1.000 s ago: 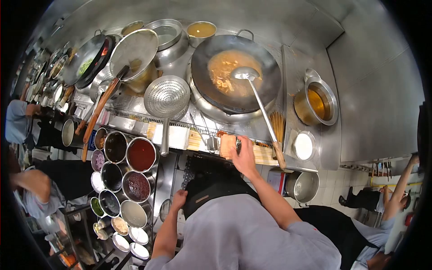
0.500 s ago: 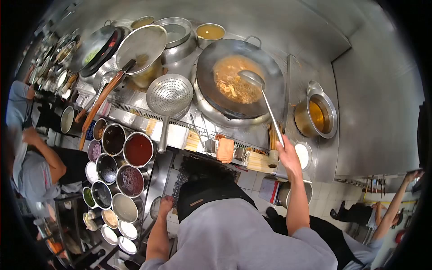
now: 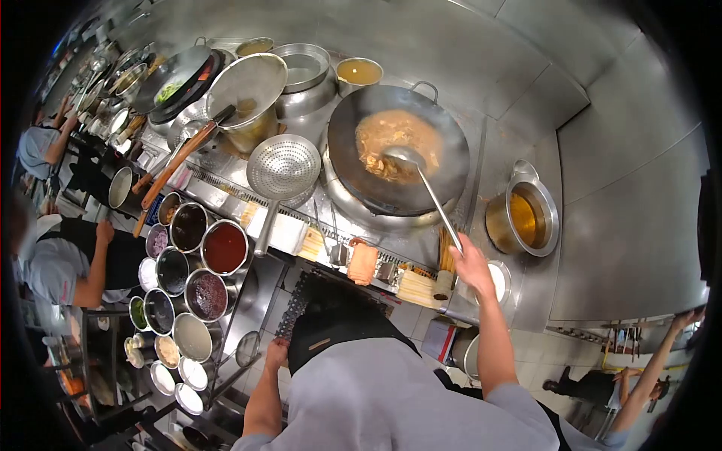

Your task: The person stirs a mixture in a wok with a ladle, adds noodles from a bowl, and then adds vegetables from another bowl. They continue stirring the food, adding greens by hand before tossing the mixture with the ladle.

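Observation:
My right hand (image 3: 472, 264) is closed around the handle of a metal ladle (image 3: 435, 199). The ladle's bowl dips into the cloudy orange-brown broth (image 3: 398, 135) in a large black wok (image 3: 353, 174), which sits on the stove. Solid pieces show in the broth around the bowl, and steam rises. Low at my side, my left hand (image 3: 277, 352) has its fingers curled; whether anything is inside them is hidden. A round wire-rimmed object (image 3: 248, 348) is close to its left.
Left of the wok lie a perforated skimmer (image 3: 283, 167) and a mesh strainer (image 3: 247, 86) on a pot. Sauce containers (image 3: 225, 248) stand at left. A pot of amber liquid (image 3: 529, 218) is at right, and a folded orange cloth (image 3: 363, 263) at the front edge. A co-worker (image 3: 64, 259) stands left.
The ladle bowl has moved left and down in the wok and sits deeper in the broth. My right hand has come slightly lower. The camera view has shifted a little.

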Demonstrator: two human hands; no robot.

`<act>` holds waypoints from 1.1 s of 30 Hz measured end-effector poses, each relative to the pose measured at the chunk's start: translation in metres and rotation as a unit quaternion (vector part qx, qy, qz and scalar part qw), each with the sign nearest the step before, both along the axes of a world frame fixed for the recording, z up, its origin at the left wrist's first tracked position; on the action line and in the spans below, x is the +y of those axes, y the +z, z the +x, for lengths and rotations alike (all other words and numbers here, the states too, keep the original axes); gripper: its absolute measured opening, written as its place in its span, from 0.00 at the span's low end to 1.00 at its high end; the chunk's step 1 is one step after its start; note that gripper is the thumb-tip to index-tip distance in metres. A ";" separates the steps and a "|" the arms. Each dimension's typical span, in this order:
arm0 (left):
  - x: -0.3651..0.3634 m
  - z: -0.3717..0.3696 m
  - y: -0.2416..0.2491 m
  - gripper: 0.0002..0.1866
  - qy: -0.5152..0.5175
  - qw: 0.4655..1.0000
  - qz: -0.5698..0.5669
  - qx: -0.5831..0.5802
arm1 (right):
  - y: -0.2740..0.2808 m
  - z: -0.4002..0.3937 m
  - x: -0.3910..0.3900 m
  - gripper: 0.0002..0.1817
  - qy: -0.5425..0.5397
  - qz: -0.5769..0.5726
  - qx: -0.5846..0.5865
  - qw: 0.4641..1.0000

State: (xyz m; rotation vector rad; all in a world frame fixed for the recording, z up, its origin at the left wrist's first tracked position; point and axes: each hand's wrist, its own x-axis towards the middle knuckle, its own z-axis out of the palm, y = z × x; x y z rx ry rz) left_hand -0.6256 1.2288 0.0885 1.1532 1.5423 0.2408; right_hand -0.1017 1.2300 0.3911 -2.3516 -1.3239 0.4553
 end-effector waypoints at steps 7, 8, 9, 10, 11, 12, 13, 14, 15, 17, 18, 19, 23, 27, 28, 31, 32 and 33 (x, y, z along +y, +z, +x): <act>-0.030 0.010 0.015 0.08 -0.052 0.994 0.034 0.087 | -0.004 0.021 0.049 0.18 0.002 0.058 -0.023 0.998; -0.032 0.008 0.009 0.08 -0.056 0.994 0.035 0.086 | 0.000 0.027 0.051 0.18 0.028 0.048 -0.069 0.996; -0.032 0.007 0.002 0.08 -0.078 0.990 0.069 0.092 | 0.023 0.028 0.049 0.18 0.048 -0.008 -0.093 0.995; -0.033 0.006 -0.005 0.09 -0.097 0.985 0.101 0.097 | 0.043 0.029 0.041 0.18 0.050 -0.008 -0.095 0.994; -0.029 0.008 -0.001 0.09 -0.090 0.986 0.100 0.093 | 0.061 0.032 0.030 0.18 0.069 -0.035 -0.130 0.988; -0.021 0.015 0.014 0.08 -0.062 0.990 0.070 0.106 | 0.074 0.035 0.023 0.18 0.092 -0.062 -0.167 0.980; -0.020 0.020 0.021 0.08 -0.031 0.992 0.039 0.116 | 0.081 0.036 0.016 0.18 0.104 -0.063 -0.174 0.977; -0.024 0.007 -0.019 0.09 0.013 0.998 0.041 0.054 | 0.086 0.037 0.007 0.19 0.085 -0.088 -0.162 0.979; -0.024 0.005 -0.024 0.09 0.033 0.997 0.028 0.064 | 0.089 0.037 0.004 0.19 0.065 -0.115 -0.151 0.980; -0.029 0.011 -0.031 0.09 0.054 0.996 0.009 0.065 | 0.063 0.043 0.013 0.20 0.070 -0.090 -0.160 0.980; -0.033 0.010 -0.034 0.09 0.024 0.997 0.012 0.074 | 0.045 0.045 0.016 0.20 0.064 -0.060 -0.160 0.983; -0.032 0.014 -0.032 0.09 -0.004 0.996 0.018 0.083 | 0.037 0.043 0.021 0.20 0.053 -0.032 -0.156 0.986; -0.021 0.014 -0.020 0.10 -0.040 0.991 0.048 0.122 | 0.053 0.031 0.015 0.21 0.015 -0.016 -0.091 0.996; -0.013 0.014 -0.025 0.11 -0.021 0.996 0.000 0.085 | 0.048 0.029 0.021 0.20 0.053 -0.038 -0.090 0.994; -0.011 0.014 -0.024 0.11 -0.026 0.994 -0.004 0.102 | 0.024 0.036 0.027 0.20 0.064 -0.005 -0.096 0.993; -0.006 0.015 -0.037 0.11 -0.031 0.994 0.017 0.105 | 0.010 0.020 0.047 0.20 0.023 0.015 -0.067 0.997; -0.007 0.014 -0.037 0.11 -0.023 0.994 0.037 0.104 | 0.011 0.016 0.050 0.20 0.018 0.028 -0.065 0.997; -0.006 0.013 -0.038 0.11 -0.026 0.993 0.035 0.105 | 0.012 0.013 0.050 0.20 0.010 0.040 -0.062 0.997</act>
